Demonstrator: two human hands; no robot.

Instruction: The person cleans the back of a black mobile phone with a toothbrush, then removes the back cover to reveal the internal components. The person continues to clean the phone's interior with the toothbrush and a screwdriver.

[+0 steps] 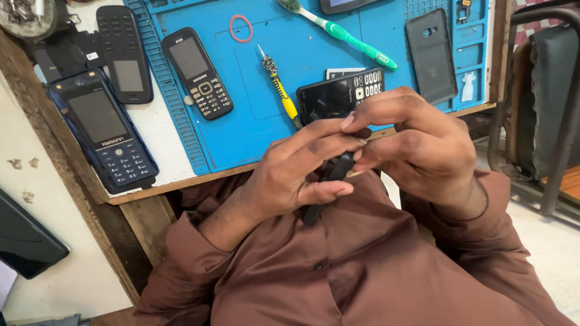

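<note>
Both hands (356, 160) pinch one small black part (333, 175) between them — against the chest.

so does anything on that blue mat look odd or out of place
A green-and-white toothbrush lies among the phones at the blue mat's top edge, an odd thing there. A dark phone back cover lies loose at the right. Both hands hold a small black part.

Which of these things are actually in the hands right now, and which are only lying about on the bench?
In hand:
left hand and right hand, both gripping a small black flat part

Lying about:
black keypad phone on the blue mat
dark blue keypad phone
yellow-handled screwdriver
green and white toothbrush
red rubber band
dark grey phone back cover
</note>
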